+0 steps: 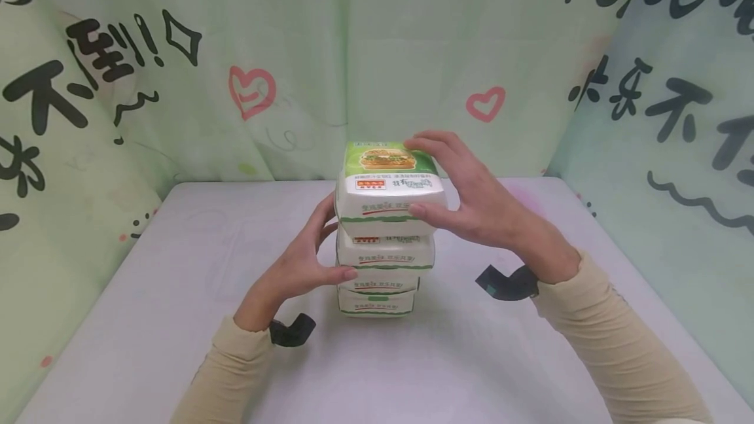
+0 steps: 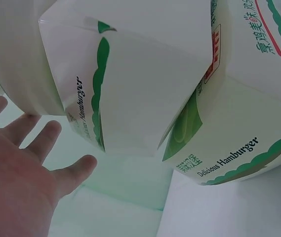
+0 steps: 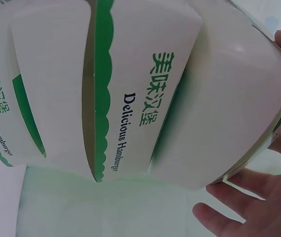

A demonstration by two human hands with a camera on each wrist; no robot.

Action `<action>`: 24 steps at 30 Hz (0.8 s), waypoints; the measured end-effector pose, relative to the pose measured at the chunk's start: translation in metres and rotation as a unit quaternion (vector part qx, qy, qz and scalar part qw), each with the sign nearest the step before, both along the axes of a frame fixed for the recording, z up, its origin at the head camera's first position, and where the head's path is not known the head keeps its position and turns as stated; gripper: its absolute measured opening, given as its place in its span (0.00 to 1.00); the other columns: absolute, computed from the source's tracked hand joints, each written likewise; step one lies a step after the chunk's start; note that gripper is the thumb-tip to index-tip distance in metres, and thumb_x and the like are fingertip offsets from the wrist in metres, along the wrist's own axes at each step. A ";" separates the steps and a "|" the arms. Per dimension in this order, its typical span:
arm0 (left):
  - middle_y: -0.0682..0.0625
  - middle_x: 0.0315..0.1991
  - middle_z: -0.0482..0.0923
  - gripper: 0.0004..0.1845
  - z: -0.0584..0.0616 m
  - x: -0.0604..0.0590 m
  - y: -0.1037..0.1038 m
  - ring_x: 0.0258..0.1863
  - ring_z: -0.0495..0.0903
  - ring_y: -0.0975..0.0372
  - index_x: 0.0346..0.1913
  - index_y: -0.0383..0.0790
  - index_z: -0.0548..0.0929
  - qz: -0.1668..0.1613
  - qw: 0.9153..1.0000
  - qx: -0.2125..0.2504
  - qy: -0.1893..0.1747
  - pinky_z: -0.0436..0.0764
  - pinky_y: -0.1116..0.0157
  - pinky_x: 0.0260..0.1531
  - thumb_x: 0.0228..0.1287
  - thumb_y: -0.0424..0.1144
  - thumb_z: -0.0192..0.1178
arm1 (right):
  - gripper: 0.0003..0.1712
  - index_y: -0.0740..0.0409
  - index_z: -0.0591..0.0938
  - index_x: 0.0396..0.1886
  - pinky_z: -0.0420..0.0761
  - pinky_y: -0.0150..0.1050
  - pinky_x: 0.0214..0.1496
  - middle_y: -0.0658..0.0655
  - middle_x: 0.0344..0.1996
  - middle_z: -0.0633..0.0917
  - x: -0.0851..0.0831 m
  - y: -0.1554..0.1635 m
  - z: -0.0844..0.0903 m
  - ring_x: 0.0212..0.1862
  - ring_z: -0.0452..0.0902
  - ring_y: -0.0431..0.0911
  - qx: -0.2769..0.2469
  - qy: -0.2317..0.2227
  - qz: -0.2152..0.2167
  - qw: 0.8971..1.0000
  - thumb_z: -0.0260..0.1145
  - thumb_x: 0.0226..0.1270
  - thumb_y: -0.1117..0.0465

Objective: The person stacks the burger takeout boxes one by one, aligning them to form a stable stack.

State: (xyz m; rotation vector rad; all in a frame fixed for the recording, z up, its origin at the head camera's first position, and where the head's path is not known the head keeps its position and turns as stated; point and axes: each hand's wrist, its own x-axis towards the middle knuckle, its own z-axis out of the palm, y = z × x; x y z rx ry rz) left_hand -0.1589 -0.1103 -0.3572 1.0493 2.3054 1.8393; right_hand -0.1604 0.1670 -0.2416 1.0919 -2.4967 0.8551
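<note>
"Delicious Hamburger" (black lettering) on burger box [image 3: 130, 98]

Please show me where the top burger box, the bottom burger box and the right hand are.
top burger box [image 1: 389, 205]: head view, on its white front face.
bottom burger box [image 1: 375, 304]: head view, on its front face.
right hand [image 1: 480, 198]: head view, on the back of the hand.

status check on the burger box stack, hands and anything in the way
Right hand grips top burger box, thumb on its front, fingers over the lid. Left hand open, steadying the stack from its left side. Table around the stack shows nothing in the way.
</note>
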 end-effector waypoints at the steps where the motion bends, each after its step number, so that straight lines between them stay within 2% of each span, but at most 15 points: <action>1: 0.56 0.74 0.58 0.58 0.000 0.000 0.000 0.75 0.54 0.60 0.78 0.61 0.47 0.001 1.000 0.000 -0.002 0.56 0.46 0.76 0.49 0.37 0.74 | 0.41 0.52 0.66 0.72 0.71 0.58 0.64 0.54 0.69 0.66 0.000 -0.001 0.000 0.68 0.61 0.49 -0.003 0.004 0.002 1.000 0.69 0.59 0.53; 8: 0.54 0.72 0.61 0.58 -0.001 0.001 -0.002 0.73 0.58 0.59 0.78 0.59 0.48 0.008 1.000 0.000 0.006 0.56 0.44 0.75 0.49 0.35 0.75 | 0.42 0.52 0.66 0.71 0.72 0.55 0.64 0.54 0.68 0.68 0.001 -0.005 0.001 0.67 0.63 0.48 -0.020 0.021 0.015 0.999 0.72 0.57 0.54; 14: 0.55 0.71 0.62 0.57 -0.002 0.001 -0.004 0.70 0.60 0.58 0.78 0.59 0.48 0.002 1.000 0.007 0.001 0.56 0.44 0.75 0.50 0.35 0.74 | 0.43 0.53 0.66 0.71 0.70 0.57 0.66 0.54 0.69 0.66 0.001 -0.007 -0.002 0.69 0.61 0.49 -0.011 0.016 0.021 1.000 0.72 0.56 0.53; 24: 0.55 0.72 0.59 0.58 -0.003 0.001 -0.005 0.72 0.57 0.58 0.78 0.58 0.48 -0.006 1.000 0.010 -0.004 0.55 0.41 0.74 0.49 0.35 0.74 | 0.44 0.51 0.65 0.72 0.68 0.58 0.68 0.54 0.72 0.61 0.001 -0.006 -0.003 0.72 0.58 0.49 -0.006 0.009 0.018 1.000 0.72 0.56 0.52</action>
